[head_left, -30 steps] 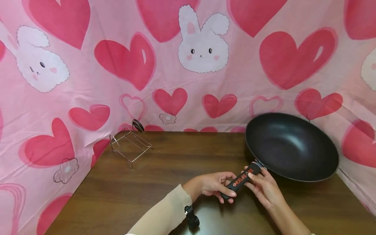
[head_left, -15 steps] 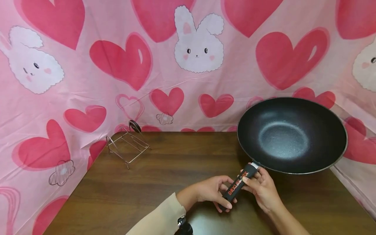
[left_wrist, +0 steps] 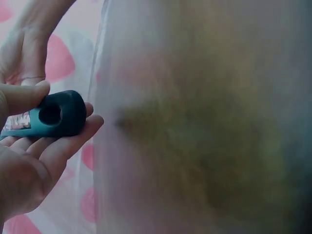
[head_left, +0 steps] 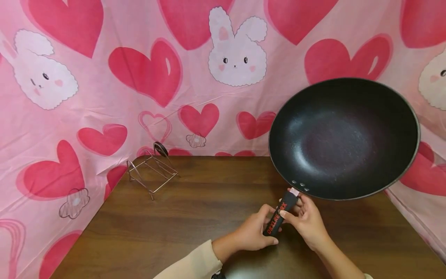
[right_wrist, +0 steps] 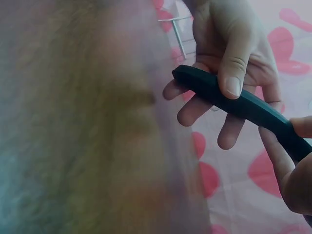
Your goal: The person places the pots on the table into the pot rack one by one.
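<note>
A black wok is held up over the right side of the table, tilted so its dark inside faces me. Its black handle, printed with red letters, points down toward the near side. Near the pan end, my right hand grips the handle, thumb on top. My left hand is at the handle's free end. In the right wrist view, the left thumb lies on the handle with the fingers beneath it. The left wrist view shows the handle's hanging hole.
A small wire rack with a dark round piece at one corner stands at the back left of the brown wooden table. Pink cloth with hearts and rabbits hangs behind and at the sides.
The wok has risen and tipped further toward me, its pan now higher in the head view. The handle has turned steeper, and both hands have shifted slightly left with it.
</note>
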`<action>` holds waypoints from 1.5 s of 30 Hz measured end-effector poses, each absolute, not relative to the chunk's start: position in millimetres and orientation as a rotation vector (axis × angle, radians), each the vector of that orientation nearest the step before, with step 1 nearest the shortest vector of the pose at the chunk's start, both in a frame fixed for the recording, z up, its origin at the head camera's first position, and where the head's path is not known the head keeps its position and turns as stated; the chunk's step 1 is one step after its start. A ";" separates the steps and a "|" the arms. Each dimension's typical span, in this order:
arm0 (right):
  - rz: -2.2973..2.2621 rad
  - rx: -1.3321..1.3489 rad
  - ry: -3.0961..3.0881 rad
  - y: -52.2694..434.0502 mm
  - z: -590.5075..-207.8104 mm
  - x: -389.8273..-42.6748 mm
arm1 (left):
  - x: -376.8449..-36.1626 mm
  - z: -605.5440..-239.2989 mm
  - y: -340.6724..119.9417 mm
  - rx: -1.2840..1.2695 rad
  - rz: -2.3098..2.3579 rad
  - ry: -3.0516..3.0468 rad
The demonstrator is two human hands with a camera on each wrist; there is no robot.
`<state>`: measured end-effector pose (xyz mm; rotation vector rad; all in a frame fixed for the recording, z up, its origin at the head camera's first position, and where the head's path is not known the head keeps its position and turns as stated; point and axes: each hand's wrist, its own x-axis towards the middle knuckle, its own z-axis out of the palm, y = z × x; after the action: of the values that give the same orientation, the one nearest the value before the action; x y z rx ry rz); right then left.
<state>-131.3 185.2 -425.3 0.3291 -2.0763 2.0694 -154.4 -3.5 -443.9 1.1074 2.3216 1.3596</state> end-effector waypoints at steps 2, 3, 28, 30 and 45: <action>2.015 0.320 -2.116 182.7 -422.6 -130.3 | -152.0 -444.3 -4.3 1.106 1.452 2.248; 1.978 0.313 -2.141 181.4 -421.6 -129.8 | -150.6 -444.9 -4.2 1.095 1.500 2.217; 2.133 0.585 -1.973 162.9 -408.2 -146.8 | -129.5 -449.1 12.7 0.528 2.531 1.916; 2.284 0.667 -1.893 163.3 -411.0 -148.9 | -128.6 -449.4 9.6 0.499 2.534 1.893; 2.526 0.759 -1.923 141.8 -418.2 -156.5 | -117.2 -454.4 -5.3 0.472 2.662 1.668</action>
<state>-156.5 141.8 -418.2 0.7591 -1.9227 2.5257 -117.2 -5.3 -454.4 0.4719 1.6675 2.6618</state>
